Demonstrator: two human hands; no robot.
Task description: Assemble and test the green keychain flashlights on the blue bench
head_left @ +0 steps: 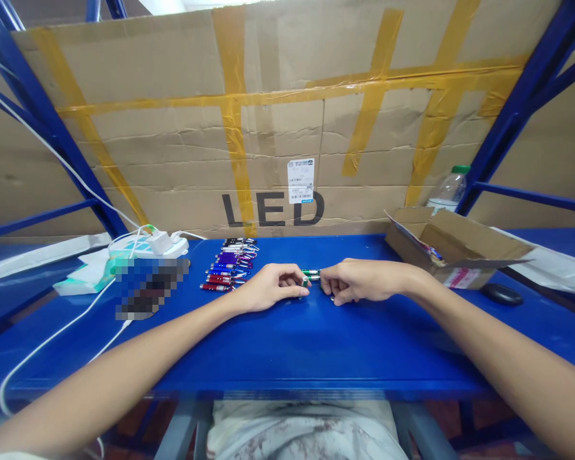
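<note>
Over the middle of the blue table, my left hand (274, 286) is closed, thumb and fingers pinching the end of a small green keychain flashlight (305, 281). Close by on the right, my right hand (347, 281) is curled with its knuckles up. A bit of something small and shiny shows under its fingertips, too hidden to name. Between the two hands lies another green flashlight (312, 273), partly covered by the fingers. Left of my left hand, a column of keychain flashlights (225, 268) with carabiner clips lies sorted by colour: black, silver, purple, blue and red.
An open cardboard box (469, 246) stands at the right, with a black computer mouse (502, 294) beside it and a green-capped bottle (453, 186) behind. Leftward are a white power strip (160, 243), cables and a tissue pack (84, 275). A tall cardboard sheet (182, 153) backs the table.
</note>
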